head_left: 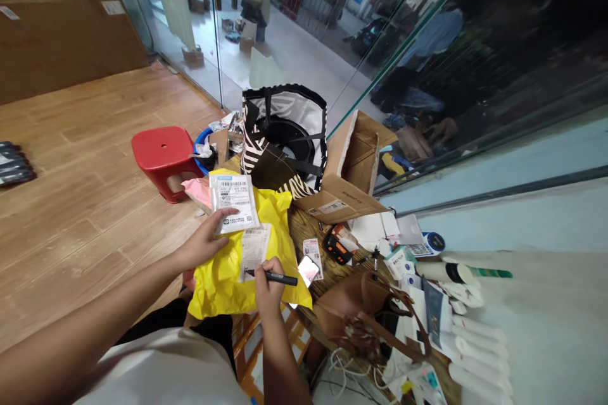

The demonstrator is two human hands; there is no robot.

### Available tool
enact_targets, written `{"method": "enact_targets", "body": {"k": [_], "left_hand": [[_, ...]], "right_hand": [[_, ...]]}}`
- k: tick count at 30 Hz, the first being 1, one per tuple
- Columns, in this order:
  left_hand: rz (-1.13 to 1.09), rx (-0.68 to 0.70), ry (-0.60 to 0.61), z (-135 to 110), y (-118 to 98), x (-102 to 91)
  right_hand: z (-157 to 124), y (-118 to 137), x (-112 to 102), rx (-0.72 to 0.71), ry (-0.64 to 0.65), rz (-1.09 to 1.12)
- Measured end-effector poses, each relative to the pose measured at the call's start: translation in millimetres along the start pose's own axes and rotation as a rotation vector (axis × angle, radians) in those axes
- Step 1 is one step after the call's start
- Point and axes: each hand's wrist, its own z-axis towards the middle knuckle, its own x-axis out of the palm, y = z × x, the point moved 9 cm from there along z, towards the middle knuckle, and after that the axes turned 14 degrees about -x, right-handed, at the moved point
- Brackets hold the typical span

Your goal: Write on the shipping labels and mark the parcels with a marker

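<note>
A yellow plastic mailer bag (225, 275) lies on the wooden table in front of me. My left hand (202, 243) holds a small white parcel with a shipping label (234, 202), thumb on its lower edge, above the yellow bag. My right hand (266, 281) is closed round a black marker pen (275, 277), whose tip touches a paper slip (254, 250) stuck on the yellow bag.
Beyond the bag stand a zebra-striped tote (280, 139) and an open cardboard box (349, 171). A brown leather bag (365, 316), a phone (308, 269), a black-orange device (335, 247) and several papers and tubes lie to the right. A red stool (164, 158) stands left on the wooden floor. A glass wall runs behind.
</note>
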Motion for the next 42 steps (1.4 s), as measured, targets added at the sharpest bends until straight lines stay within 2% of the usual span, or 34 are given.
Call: {"method": "enact_targets", "body": {"k": [13,22,33,37,42], "left_hand": [[-0.035,-0.002,-0.003,0.6,1.0,-0.6],[-0.049,-0.008,-0.009,0.8,0.3,-0.4],[-0.053,-0.001,-0.002,0.8,0.4,-0.2],[-0.061,-0.002,0.004,1.7,1.8,-0.1],[-0.095,-0.064,-0.022,4.9,1.6,-1.9]], "right_hand": [[-2.2,-3.1,-1.8,0.015,-0.014,0.003],[-3.6,-9.3,-4.9,0.055,-0.062,-0.036],[-1.0,-4.3,-9.4,0.06,-0.121,-0.04],[-2.1,-2.2,-17.7,0.083,-0.214,-0.037],[-13.5,1.4,-64.1,0.201,-0.584,0.045]]}}
